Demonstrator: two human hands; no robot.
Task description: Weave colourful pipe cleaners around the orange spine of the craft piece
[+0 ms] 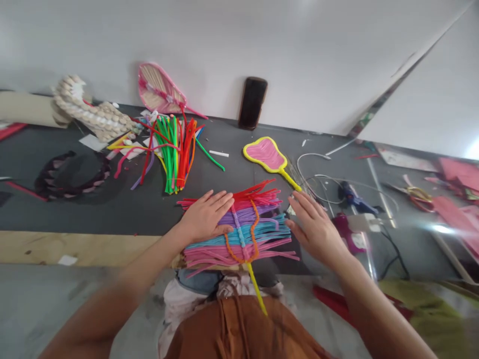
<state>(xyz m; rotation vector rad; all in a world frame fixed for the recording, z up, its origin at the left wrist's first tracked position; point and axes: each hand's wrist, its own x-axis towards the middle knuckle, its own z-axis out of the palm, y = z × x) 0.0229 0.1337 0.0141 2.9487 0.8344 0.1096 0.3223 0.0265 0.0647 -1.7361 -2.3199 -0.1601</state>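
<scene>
Rows of pipe cleaners (pixel 267 230) in red, purple, blue and pink lie crosswise at the table's front edge. A wrapped stem runs down their middle, its yellow end (pixel 256 289) sticking out past the edge towards me. An orange pipe cleaner (pixel 257 219) curves in a loop over the rows. My left hand (pixel 207 217) rests flat on the left ends, fingers stretched out. At the right ends is my right hand (pixel 314 227), fingers apart and holding nothing. Just beyond it lies a yellow-rimmed pink fan shape (pixel 266 153) with a twisted yellow handle.
A bundle of green and red pipe cleaners (pixel 174 159) lies left of centre. Behind it a pink leaf-shaped fan (pixel 159 89) leans on the wall, near a phone (pixel 253 102). A dark braided headband (pixel 71 184) is at left. Scissors (pixel 415 194) and a glue gun (pixel 357 199) lie right.
</scene>
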